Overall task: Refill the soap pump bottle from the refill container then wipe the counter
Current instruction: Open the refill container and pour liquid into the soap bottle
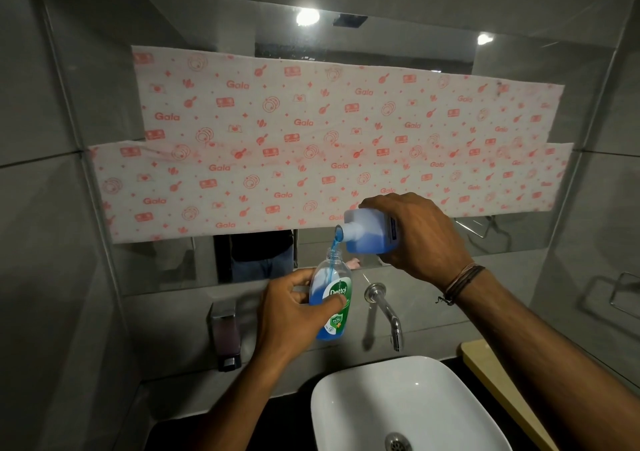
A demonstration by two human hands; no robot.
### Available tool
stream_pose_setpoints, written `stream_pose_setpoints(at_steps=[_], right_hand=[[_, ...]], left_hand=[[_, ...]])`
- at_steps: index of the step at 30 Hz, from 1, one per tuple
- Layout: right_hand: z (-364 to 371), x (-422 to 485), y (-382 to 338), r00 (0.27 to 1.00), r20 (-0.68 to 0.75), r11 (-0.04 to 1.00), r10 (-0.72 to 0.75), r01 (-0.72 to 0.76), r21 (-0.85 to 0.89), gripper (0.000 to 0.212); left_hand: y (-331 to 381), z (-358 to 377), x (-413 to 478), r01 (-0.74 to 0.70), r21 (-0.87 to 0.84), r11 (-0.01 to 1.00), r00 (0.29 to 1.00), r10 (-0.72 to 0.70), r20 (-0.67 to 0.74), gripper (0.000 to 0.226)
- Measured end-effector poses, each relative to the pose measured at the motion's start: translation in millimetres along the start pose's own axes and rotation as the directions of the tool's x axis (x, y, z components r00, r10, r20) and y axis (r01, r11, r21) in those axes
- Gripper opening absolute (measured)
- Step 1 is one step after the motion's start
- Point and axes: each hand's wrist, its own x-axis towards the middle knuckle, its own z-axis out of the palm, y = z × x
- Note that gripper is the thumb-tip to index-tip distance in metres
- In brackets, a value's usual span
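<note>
**Q:** How far along is the task?

**A:** Mid-refill. The right hand (pixel 419 236) holds the refill container (pixel 367 232) tipped on its side, fingers wrapped over its body from above. A thin blue stream (pixel 334 253) falls from the spout into the open neck of the soap pump bottle (pixel 337 291). The left hand (pixel 294 308) grips that bottle, fingers curled round its back and thumb pressed across the label. The bottle is held in the air, tilted slightly, above the back edge of the counter (pixel 287 426) and just left of the faucet (pixel 388 308).

**Q:** What is done, and what is left?

**A:** The pump head is off and out of view. Blue liquid fills most of the bottle's body, so the pour is judged to be near its end. Left to do — stop the pour, refit the pump, wipe the counter. No loose cloth is seen on the counter.

**Q:** And the surface and the room?

**A:** A dark counter carries a white basin (pixel 433 398), with a pale board (pixel 491 374) at its right edge. The walls are grey tile, with a wall dispenser (pixel 227 336) left of the bottle. Behind is a mirror (pixel 166 267), largely covered by red-printed sheets (pixel 311 146).
</note>
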Motion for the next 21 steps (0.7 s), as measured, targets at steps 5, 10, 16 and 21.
stream_pose_setpoints(at_steps=[5, 10, 16, 21], right_hand=[[-2.9, 0.7, -1.7, 1.0, 0.011, 1.0, 0.005, -0.005, -0.003, 0.07], [-4.6, 0.9, -2.9, 1.0, 0.018, 1.0, 0.011, -0.011, -0.006, 0.07], [-4.6, 1.5, -3.3, 0.999, 0.027, 1.0, 0.019, -0.019, 0.0, 0.07], [-3.6, 1.8, -3.5, 1.0, 0.028, 1.0, 0.015, -0.015, 0.0, 0.069]], left_hand=[[-1.6, 0.3, 1.4, 0.01, -0.007, 1.0, 1.0, -0.01, -0.004, 0.038], [-1.4, 0.2, 1.2, 0.019, -0.016, 1.0, 1.0, -0.019, 0.0, 0.039], [-1.5, -1.3, 1.4, 0.029, -0.014, 0.999, 1.0, -0.029, 0.0, 0.039], [-1.2, -1.9, 1.3, 0.025, -0.007, 1.0, 1.0, -0.025, -0.003, 0.038]])
